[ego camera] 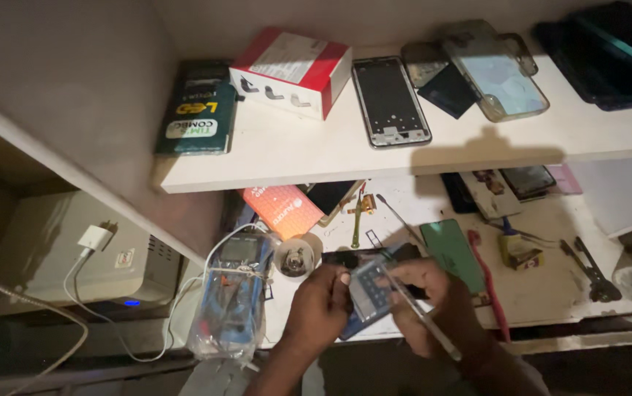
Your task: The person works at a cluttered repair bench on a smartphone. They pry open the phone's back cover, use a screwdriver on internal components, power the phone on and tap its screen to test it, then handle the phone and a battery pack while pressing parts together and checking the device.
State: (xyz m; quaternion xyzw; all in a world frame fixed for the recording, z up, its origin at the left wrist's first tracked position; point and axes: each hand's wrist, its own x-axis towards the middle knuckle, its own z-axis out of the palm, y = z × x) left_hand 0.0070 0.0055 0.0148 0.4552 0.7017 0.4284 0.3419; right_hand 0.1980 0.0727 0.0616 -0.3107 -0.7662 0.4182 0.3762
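Note:
Both my hands meet low in the middle of the head view, over the front edge of a cluttered white workbench [550,286]. My left hand [318,306] grips the left side of a small flat phone part with a grid pattern [371,290]. My right hand [433,301] holds the part's right side and a thin metal tool [422,317] that slants down to the right. A dark phone body [374,257] lies just beyond my fingers.
A multimeter in a plastic bag [234,293], a small white cup [295,258], a green phone back [454,253], a red toothbrush [490,286] and tweezers [587,268] lie on the bench. The shelf [294,158] above holds boxes, a phone frame [391,101] and clear cases. A white charger [96,238] is plugged in left.

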